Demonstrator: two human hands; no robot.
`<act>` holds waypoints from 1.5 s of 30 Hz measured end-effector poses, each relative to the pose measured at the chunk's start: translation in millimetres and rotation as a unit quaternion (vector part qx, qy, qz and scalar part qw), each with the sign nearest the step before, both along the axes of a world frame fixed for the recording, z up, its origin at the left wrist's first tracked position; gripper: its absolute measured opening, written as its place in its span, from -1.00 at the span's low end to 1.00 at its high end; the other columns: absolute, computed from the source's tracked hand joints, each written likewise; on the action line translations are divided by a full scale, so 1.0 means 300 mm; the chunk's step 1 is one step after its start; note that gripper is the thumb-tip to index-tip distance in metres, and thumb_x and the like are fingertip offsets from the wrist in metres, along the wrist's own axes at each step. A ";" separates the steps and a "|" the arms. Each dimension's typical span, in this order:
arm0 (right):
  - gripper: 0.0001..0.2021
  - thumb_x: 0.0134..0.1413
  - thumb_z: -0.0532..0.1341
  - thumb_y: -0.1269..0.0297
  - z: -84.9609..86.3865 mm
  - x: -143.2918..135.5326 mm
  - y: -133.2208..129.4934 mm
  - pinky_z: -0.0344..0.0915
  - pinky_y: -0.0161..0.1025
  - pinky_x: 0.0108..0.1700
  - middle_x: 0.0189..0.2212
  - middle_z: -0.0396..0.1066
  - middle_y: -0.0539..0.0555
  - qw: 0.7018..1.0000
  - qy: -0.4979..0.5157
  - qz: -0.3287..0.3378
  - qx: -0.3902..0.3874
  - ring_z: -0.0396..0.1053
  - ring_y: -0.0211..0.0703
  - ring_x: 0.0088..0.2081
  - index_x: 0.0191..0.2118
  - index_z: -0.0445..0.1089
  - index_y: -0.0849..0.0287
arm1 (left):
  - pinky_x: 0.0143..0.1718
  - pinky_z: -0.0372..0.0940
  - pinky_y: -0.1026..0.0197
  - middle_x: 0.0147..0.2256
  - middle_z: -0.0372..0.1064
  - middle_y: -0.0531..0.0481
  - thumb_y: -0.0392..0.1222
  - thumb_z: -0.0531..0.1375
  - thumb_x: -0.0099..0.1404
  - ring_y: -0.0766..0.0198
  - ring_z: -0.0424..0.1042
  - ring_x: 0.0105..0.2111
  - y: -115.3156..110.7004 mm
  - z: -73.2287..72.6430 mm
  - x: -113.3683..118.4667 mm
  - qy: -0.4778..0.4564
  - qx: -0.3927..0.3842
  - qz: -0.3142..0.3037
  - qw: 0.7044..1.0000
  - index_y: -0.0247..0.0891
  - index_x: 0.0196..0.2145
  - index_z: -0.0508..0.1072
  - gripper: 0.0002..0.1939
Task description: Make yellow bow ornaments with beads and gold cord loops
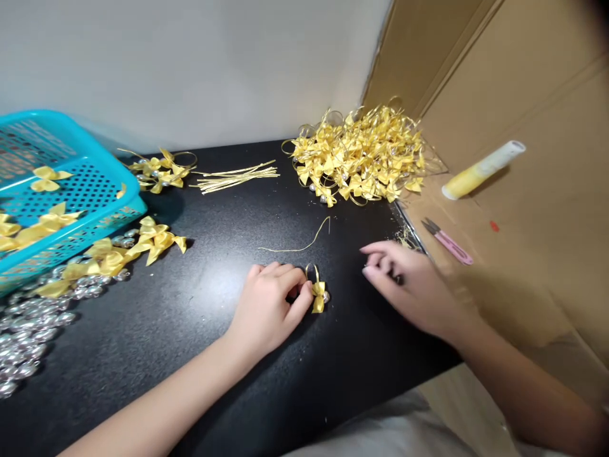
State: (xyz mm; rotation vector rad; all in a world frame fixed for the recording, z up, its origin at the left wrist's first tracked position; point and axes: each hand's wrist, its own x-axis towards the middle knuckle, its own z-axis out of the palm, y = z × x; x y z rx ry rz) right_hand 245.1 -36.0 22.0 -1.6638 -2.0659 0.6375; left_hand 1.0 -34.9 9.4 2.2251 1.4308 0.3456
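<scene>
My left hand (271, 304) rests on the black table, its thumb and forefinger pinched on a small yellow ribbon bow (318, 297). A silver bell (326, 297) sits against the bow's right side, and a thin gold cord loop (311, 273) stands up from it. Right of the bow, my right hand (409, 282) hovers over the table with the forefinger stretched out and apart from the thumb. Its other fingers are partly curled, and I see nothing held in them. A loose strand of gold cord (304, 246) lies curved just beyond my left hand.
A heap of finished-looking bows with loops (361, 158) lies at the back right. Cut gold cords (238, 178) and a few bows (162, 171) lie at the back. Left are a teal basket (90, 222) and silver bells (33, 330). Pink snips (447, 242) and a tube (483, 170) sit on cardboard.
</scene>
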 end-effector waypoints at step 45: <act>-0.93 0.15 0.24 0.35 -0.068 -0.207 0.082 0.32 -0.26 -0.30 -0.41 0.36 0.02 0.937 0.323 0.122 0.048 0.34 -0.24 -0.34 -0.35 0.46 0.14 | -0.36 0.31 0.20 -0.47 0.41 0.00 -0.20 0.10 0.27 0.28 0.36 -0.46 0.044 -0.027 -0.002 -0.466 -0.295 0.055 0.832 -0.28 -0.26 0.52 -0.79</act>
